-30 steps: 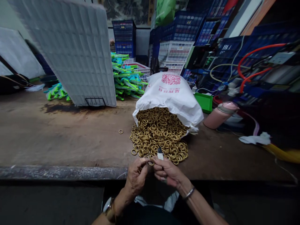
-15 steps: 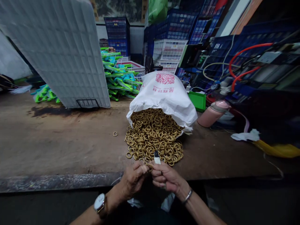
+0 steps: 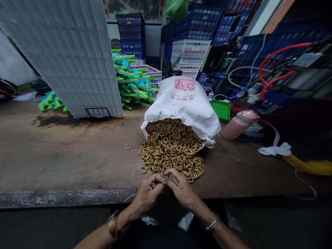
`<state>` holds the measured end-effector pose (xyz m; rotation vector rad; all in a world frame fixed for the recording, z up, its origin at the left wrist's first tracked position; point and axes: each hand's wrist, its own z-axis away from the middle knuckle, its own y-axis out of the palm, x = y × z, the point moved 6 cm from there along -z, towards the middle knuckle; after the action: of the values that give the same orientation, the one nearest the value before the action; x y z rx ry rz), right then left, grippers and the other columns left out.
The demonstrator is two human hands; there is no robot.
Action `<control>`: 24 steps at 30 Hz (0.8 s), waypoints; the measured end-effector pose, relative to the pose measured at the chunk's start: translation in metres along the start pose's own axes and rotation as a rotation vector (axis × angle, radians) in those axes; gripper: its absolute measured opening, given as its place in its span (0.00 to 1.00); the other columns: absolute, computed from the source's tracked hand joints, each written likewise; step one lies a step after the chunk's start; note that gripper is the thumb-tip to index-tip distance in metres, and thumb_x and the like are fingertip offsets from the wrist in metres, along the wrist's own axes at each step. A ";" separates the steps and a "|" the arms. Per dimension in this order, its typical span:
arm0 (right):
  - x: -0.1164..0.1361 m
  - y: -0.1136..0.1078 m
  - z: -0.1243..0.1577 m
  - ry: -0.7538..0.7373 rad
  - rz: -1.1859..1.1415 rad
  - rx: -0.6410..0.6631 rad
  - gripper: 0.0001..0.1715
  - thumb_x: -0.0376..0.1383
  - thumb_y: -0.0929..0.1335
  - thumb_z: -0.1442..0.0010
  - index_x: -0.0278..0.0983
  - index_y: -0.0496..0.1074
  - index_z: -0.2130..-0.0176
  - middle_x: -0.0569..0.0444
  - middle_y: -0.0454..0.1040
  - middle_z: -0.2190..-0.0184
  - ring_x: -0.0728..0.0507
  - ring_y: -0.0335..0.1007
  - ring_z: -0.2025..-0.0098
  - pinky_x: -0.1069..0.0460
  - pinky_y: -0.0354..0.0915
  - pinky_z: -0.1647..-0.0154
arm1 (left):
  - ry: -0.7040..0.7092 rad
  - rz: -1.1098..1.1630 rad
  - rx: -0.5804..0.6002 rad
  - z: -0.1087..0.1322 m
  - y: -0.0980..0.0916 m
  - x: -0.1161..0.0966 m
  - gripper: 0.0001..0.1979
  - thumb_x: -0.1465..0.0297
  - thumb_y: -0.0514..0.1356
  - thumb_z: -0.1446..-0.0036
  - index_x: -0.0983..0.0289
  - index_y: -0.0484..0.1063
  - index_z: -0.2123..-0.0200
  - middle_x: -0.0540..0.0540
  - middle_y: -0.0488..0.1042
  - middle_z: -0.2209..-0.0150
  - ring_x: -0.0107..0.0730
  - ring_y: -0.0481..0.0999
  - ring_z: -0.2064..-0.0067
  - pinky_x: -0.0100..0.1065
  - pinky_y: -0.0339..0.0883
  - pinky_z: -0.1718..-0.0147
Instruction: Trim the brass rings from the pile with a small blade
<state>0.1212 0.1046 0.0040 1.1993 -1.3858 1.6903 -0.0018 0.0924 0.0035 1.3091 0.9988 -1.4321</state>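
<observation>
Tipped flat now, small tool point(image 3: 174, 179) clenched in right hand point(image 3: 182, 191); left hand point(image 3: 146, 197) pinches ring point(image 3: 156, 184).

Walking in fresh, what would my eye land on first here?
A heap of brass-coloured rings spills from a white sack lying on its side mid-table. At the heap's near edge the left hand and right hand meet, the right gripping a small slim tool. A big grey gridded panel stands at back left.
</observation>
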 end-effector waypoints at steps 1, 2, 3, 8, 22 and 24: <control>0.001 0.001 0.000 -0.020 0.031 0.013 0.13 0.43 0.60 0.42 0.37 0.66 0.65 0.58 0.66 0.72 0.50 0.60 0.70 0.55 0.57 0.68 | -0.066 0.047 0.007 0.001 0.001 0.002 0.06 0.67 0.58 0.51 0.64 0.68 0.73 0.45 0.62 0.83 0.22 0.59 0.81 0.24 0.54 0.80; 0.002 0.002 0.001 -0.028 0.046 0.019 0.14 0.43 0.59 0.42 0.37 0.66 0.65 0.58 0.65 0.73 0.50 0.60 0.70 0.55 0.56 0.69 | -0.137 0.093 0.011 0.003 0.003 0.005 0.08 0.65 0.58 0.52 0.64 0.67 0.73 0.43 0.59 0.85 0.20 0.56 0.84 0.23 0.51 0.84; 0.002 0.002 0.001 -0.029 0.050 0.020 0.14 0.44 0.59 0.42 0.37 0.66 0.66 0.59 0.65 0.74 0.51 0.59 0.71 0.56 0.56 0.70 | -0.200 0.135 0.014 0.004 0.004 0.008 0.10 0.63 0.59 0.52 0.64 0.66 0.72 0.42 0.57 0.87 0.19 0.54 0.86 0.23 0.48 0.86; -0.001 0.006 0.000 0.052 -0.111 0.014 0.17 0.46 0.60 0.43 0.36 0.64 0.72 0.60 0.62 0.80 0.52 0.56 0.76 0.57 0.55 0.74 | -0.287 0.272 -0.010 0.011 0.010 0.016 0.14 0.59 0.60 0.54 0.64 0.65 0.70 0.41 0.58 0.88 0.18 0.53 0.88 0.21 0.48 0.89; -0.005 0.005 0.001 0.035 -0.041 -0.054 0.14 0.42 0.59 0.43 0.37 0.61 0.75 0.59 0.62 0.80 0.51 0.56 0.77 0.56 0.54 0.75 | -0.266 0.399 -0.099 0.022 0.015 0.020 0.14 0.58 0.60 0.53 0.64 0.64 0.72 0.43 0.63 0.82 0.16 0.56 0.87 0.21 0.51 0.88; 0.000 0.003 0.004 -0.067 0.242 -0.041 0.08 0.34 0.58 0.45 0.38 0.62 0.73 0.58 0.64 0.79 0.50 0.58 0.76 0.56 0.53 0.74 | -0.268 0.366 -0.127 0.023 0.014 0.021 0.14 0.58 0.59 0.53 0.64 0.64 0.71 0.43 0.62 0.83 0.16 0.56 0.87 0.21 0.51 0.88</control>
<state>0.1197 0.1002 0.0035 1.1107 -1.6546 1.7873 0.0060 0.0650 -0.0145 1.1050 0.6232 -1.2028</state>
